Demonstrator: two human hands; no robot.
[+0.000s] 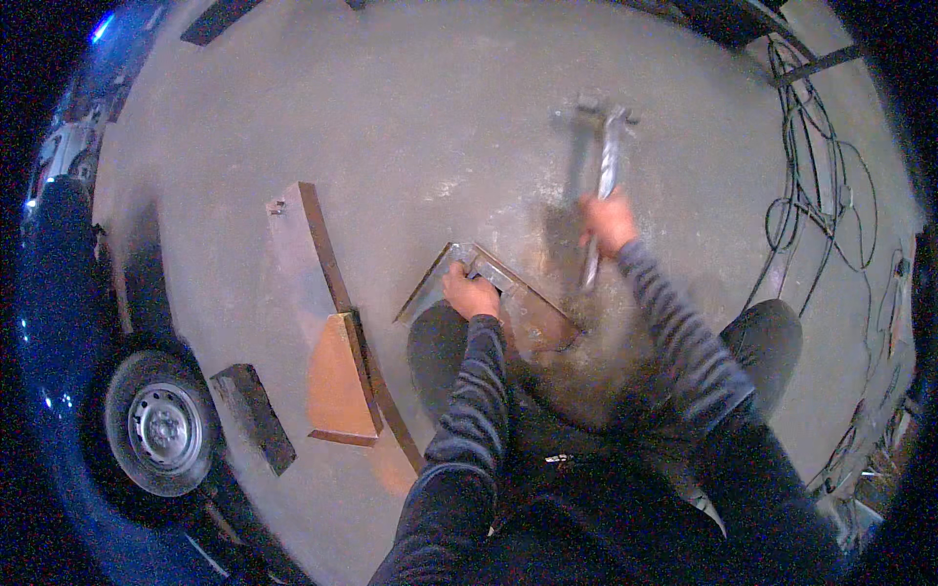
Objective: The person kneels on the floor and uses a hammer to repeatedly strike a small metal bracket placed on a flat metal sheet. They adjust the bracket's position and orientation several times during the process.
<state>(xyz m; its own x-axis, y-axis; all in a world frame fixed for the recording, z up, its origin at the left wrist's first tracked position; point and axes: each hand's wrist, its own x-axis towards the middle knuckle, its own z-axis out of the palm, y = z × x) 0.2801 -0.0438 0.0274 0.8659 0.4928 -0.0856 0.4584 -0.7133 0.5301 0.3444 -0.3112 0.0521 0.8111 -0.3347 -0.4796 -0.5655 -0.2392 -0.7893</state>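
Observation:
My right hand (610, 223) is closed around the handle of a hammer (611, 151). The hammer, blurred by motion, is raised with its head pointing away from me. Between my knees, an angled sheet-metal piece (532, 303) with raised edges stands close to the floor. My left hand (471, 291) grips this piece near its upper corner, fingers bent over it. A small dark object (486, 283) shows beside the left palm; its kind cannot be made out. The hammer is apart from the metal piece, to its right.
Left of me lie a long metal channel (291, 230), an orange-lit tapered metal piece (339, 381) and a dark block (252, 415). A blue car with its wheel (164, 425) stands at far left. Loose cables (816, 200) trail across the concrete floor (410, 117) at right.

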